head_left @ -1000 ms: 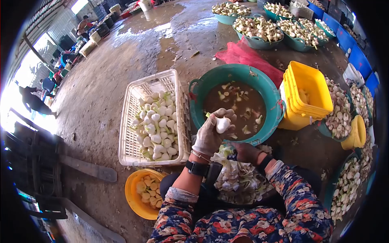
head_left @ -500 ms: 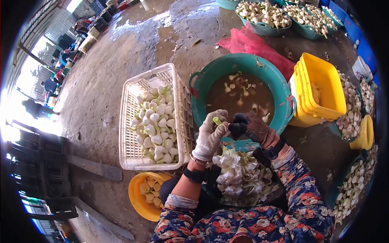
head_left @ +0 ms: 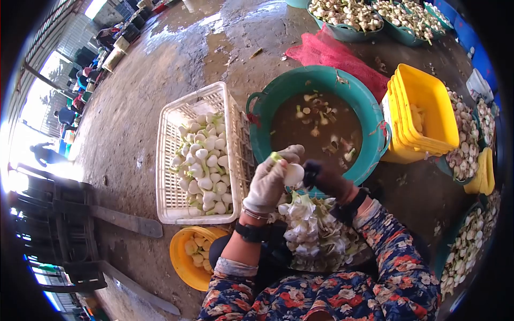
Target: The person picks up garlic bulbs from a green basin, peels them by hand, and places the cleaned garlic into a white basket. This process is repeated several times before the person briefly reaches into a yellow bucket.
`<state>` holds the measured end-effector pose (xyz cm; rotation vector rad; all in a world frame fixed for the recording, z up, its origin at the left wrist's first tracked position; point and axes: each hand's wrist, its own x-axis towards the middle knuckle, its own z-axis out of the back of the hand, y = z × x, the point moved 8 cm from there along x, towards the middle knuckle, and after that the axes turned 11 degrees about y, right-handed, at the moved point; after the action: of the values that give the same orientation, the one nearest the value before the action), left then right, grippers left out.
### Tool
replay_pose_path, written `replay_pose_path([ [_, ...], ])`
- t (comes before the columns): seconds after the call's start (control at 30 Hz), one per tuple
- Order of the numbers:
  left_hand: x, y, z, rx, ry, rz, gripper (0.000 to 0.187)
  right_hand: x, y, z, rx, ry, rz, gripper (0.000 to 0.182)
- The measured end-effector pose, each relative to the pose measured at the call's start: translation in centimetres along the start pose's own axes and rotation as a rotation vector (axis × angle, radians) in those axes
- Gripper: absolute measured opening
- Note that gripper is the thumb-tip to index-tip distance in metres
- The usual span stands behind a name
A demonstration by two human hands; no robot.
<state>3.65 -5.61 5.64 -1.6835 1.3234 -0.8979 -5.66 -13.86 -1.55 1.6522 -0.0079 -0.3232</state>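
My left hand (head_left: pixel 269 182), in a pale glove, is closed around a peeled garlic bulb (head_left: pixel 294 175) with a short green stem end. Close beside the bulb is my right hand (head_left: pixel 327 179) in a dark glove with black fingertips. Its fingers look curled together, slightly blurred, and what they hold, if anything, is hidden. Below both hands a heap of garlic skins (head_left: pixel 310 224) lies on my lap. In front stands a green tub (head_left: pixel 261 128) of brown water with several unpeeled garlic bulbs floating. To the left, peeled garlic bulbs (head_left: pixel 206 160) fill part of a white crate (head_left: pixel 163 155).
A yellow bucket (head_left: pixel 179 251) of pale pieces stands at lower left. Stacked yellow square buckets (head_left: pixel 428 115) and a red mesh sack (head_left: pixel 342 61) lie beyond the tub. Tubs of garlic (head_left: pixel 348 16) line the back and right. Forklift prongs (head_left: pixel 126 220) point in from the left; people sit farther off.
The bulb in my left hand has turned so its white side shows. My right hand has shifted slightly down and blurred. The view has moved a little.
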Motion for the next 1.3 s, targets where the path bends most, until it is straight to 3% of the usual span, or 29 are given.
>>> replay_pose_path([
  [0.03,-0.1,-1.5,0.6,0.012,-0.024,-0.117,0.038,0.8,-2.4,-0.9,-0.065,0.068,0.014,0.017],
  [0.07,-0.1,-2.9,1.1,0.013,-0.039,-0.231,0.045,0.7,-2.9,-1.3,-0.416,-0.003,0.181,0.018],
  [0.13,-2.1,-5.1,5.3,-0.302,-0.286,-0.381,0.062,1.2,-3.5,-2.6,-0.521,0.156,0.18,0.019],
  [0.2,-3.8,-6.6,7.6,-0.72,-0.368,-0.523,0.07,2.1,-3.2,0.8,-0.706,0.046,0.155,0.021],
  [0.23,-4.0,-5.8,7.8,-0.732,-0.372,-0.515,0.07,3.0,-2.4,2.9,-0.892,-0.044,0.161,0.024],
  [0.3,-4.6,-2.4,9.5,-0.752,-0.622,-0.288,0.069,5.1,-3.7,8.6,-1.212,-0.085,-0.254,0.029],
  [0.4,-2.0,0.1,7.4,-0.619,-0.378,-0.156,0.058,6.2,-10.8,16.3,-1.406,0.01,-0.608,0.03],
  [0.43,-1.5,0.6,6.6,-0.542,-0.4,-0.099,0.053,6.0,-11.4,17.5,-1.413,0.043,-0.737,0.031],
  [0.47,-1.1,0.9,5.9,-0.464,-0.421,-0.044,0.048,5.8,-11.7,18.4,-1.312,0.027,-0.814,0.036],
  [0.5,-0.7,1.3,5.7,-0.456,-0.385,-0.009,0.043,5.8,-16.1,20.2,-1.36,-0.078,-0.723,0.039],
  [0.53,-0.4,1.4,5.6,-0.46,-0.395,-0.015,0.043,5.7,-15.9,19.8,-1.325,-0.018,-0.712,0.042],
  [0.6,0.0,1.7,5.4,-0.232,-0.418,0.097,0.039,4.9,-21.0,21.2,-1.154,-0.072,-0.937,0.039],
  [0.63,0.3,1.8,5.2,-0.268,-0.42,0.113,0.037,5.2,-21.8,21.3,-1.155,-0.064,-0.936,0.039],
  [0.7,0.7,2.3,4.7,-0.185,-0.427,0.163,0.036,5.3,-23.1,19.9,-1.167,0.139,-0.914,0.033],
  [0.73,0.8,2.3,4.4,-0.098,-0.429,0.205,0.036,5.7,-22.6,19.9,-1.164,0.142,-0.913,0.033],
  [0.8,1.5,2.6,3.9,0.085,-0.321,0.251,0.042,7.5,-21.3,17.6,-1.221,0.374,-0.726,0.037],
  [0.83,1.5,3.3,3.6,0.164,-0.29,0.287,0.049,7.1,-17.6,17.4,-0.984,0.148,-0.619,0.026],
  [0.87,1.5,4.2,3.3,0.243,-0.258,0.323,0.056,6.4,-14.5,16.1,-0.989,0.151,-0.609,0.026],
  [0.93,1.7,5.0,3.2,0.825,-0.195,0.24,0.068,5.4,-7.6,11.6,-0.307,0.139,-0.269,0.022],
  [1.0,1.5,5.4,2.3,0.955,-0.156,0.205,0.07,3.6,-1.9,7.9,-0.273,0.17,-0.173,0.023],
  [1.07,1.5,6.6,1.7,0.748,-0.014,0.248,0.06,2.0,0.3,5.4,-0.245,0.194,-0.077,0.023],
  [1.17,0.6,4.7,0.3,0.678,-0.069,0.216,0.05,-0.9,2.2,4.2,0.197,-0.056,0.139,0.033],
  [1.3,-0.5,2.5,-2.7,0.771,-0.086,0.048,0.047,-4.2,1.1,2.3,0.215,-0.299,0.091,0.031],
])
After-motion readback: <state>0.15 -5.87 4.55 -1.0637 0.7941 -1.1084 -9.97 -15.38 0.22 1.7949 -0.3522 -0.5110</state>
